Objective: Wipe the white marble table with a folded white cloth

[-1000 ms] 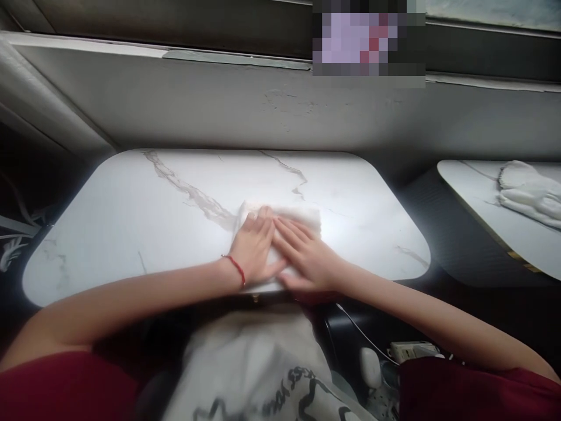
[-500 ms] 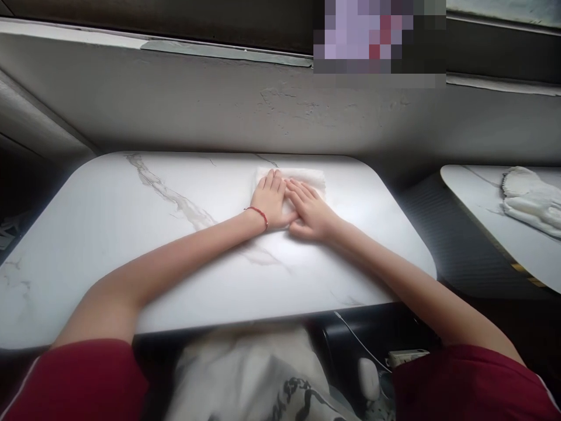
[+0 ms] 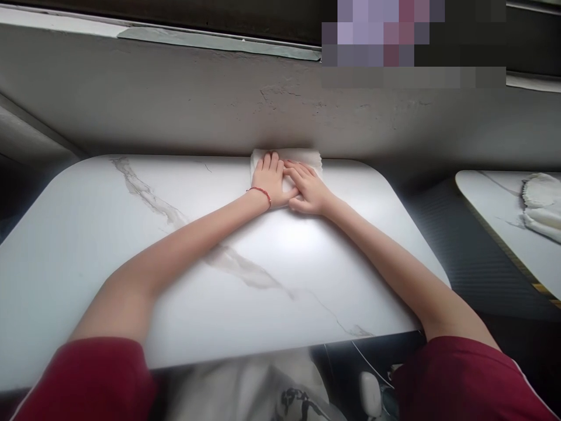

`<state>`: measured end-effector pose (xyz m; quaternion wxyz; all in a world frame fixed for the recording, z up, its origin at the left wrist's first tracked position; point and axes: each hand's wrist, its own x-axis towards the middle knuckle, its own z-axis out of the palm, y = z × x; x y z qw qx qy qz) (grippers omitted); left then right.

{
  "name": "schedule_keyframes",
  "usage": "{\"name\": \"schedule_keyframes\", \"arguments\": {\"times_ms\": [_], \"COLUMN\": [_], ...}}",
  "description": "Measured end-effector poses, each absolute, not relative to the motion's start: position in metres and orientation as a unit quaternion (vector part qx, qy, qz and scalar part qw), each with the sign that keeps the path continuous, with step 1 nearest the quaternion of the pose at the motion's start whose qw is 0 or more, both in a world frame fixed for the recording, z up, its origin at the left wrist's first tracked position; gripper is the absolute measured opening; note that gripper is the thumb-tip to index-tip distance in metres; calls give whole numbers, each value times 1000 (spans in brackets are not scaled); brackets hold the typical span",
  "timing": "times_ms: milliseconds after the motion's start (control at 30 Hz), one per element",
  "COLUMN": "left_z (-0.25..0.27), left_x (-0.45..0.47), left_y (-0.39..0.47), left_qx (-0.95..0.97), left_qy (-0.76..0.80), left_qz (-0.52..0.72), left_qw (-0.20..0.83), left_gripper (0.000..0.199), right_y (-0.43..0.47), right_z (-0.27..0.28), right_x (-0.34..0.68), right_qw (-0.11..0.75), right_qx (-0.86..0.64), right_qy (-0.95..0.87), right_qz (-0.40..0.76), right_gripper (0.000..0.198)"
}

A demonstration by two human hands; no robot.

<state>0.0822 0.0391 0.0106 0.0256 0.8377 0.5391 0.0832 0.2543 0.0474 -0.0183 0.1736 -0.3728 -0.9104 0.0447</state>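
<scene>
A folded white cloth (image 3: 307, 155) lies at the far edge of the white marbled table (image 3: 245, 327), its back part reaching past the edge line toward the wall. Pressed flat on its left side is my left hand (image 3: 270, 182), fingers stretched forward and a red bracelet (image 3: 260, 192) at the wrist. My right hand (image 3: 309, 190) rests flat on the cloth's right side, fingers pointing forward and to the left. The thumbs meet or overlap near the cloth's front edge, and the hands cover much of it.
A grey wall (image 3: 197, 105) stands close behind the table. To the right, past a dark gap, is a second marbled table (image 3: 495, 204) with a crumpled white cloth (image 3: 543, 202) on it. Below the front edge are a cable (image 3: 367, 363) and a white rounded object (image 3: 370, 393).
Both hands have pushed the cloth forward, from on the tabletop to the far edge by the wall. The camera view has also shifted slightly.
</scene>
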Motion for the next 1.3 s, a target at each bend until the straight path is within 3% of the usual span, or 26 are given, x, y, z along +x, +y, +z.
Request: {"name": "schedule_keyframes", "arguments": {"times_ms": [533,767,1000,1300], "left_z": [14,22,15,23], "left_x": [88,79,85,135], "left_y": [48,25,-48,-150], "left_qx": [823,838,862,917], "left_qy": [564,544,505,399], "left_qz": [64,37,32,8], "left_qw": [15,2,2,-2], "left_gripper": [79,81,85,85], "right_y": [62,44,-36,-187], "right_z": [-15,-10,-7,2], "right_x": [251,255,262,297], "right_qw": [202,199,247,218], "right_qx": [-381,-370,-395,-498], "right_qy": [-902,-903,-876,-839], "right_qz": [35,91,129,-19], "right_gripper": [66,65,47,40]}}
